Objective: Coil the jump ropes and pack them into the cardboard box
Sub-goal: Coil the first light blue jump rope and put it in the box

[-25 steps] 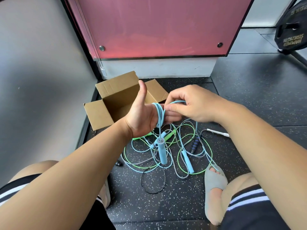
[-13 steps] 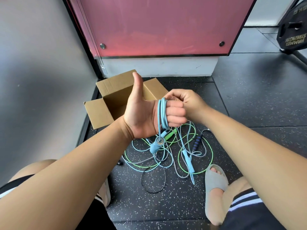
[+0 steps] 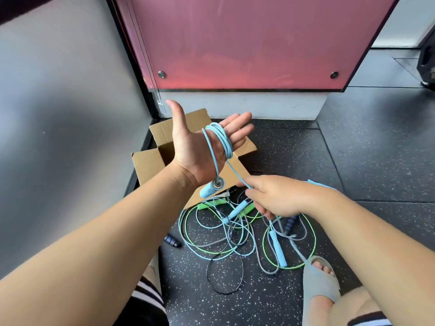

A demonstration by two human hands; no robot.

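My left hand (image 3: 195, 147) is raised palm-up with fingers spread, and several turns of a light blue jump rope (image 3: 222, 140) are wound around the fingers. One blue handle (image 3: 210, 188) of that rope dangles below the wrist. My right hand (image 3: 275, 198) is lower and to the right, closed on the same rope's free strand, which runs taut up to the coil. The open cardboard box (image 3: 150, 164) stands behind my left hand, largely hidden by it. A tangle of green, blue, grey and black ropes (image 3: 235, 234) lies on the floor below my hands.
A pink panel (image 3: 247, 43) and a white base close off the far side, and a grey wall (image 3: 58, 114) stands at the left. My right foot in a grey slipper (image 3: 320, 283) rests beside the tangle. A black weight plate (image 3: 427, 64) sits far right on dark speckled flooring.
My left hand has opened its fingers and lifted with the coil on it. My right hand has dropped from the coil down and to the right, drawing the blue strand taut.
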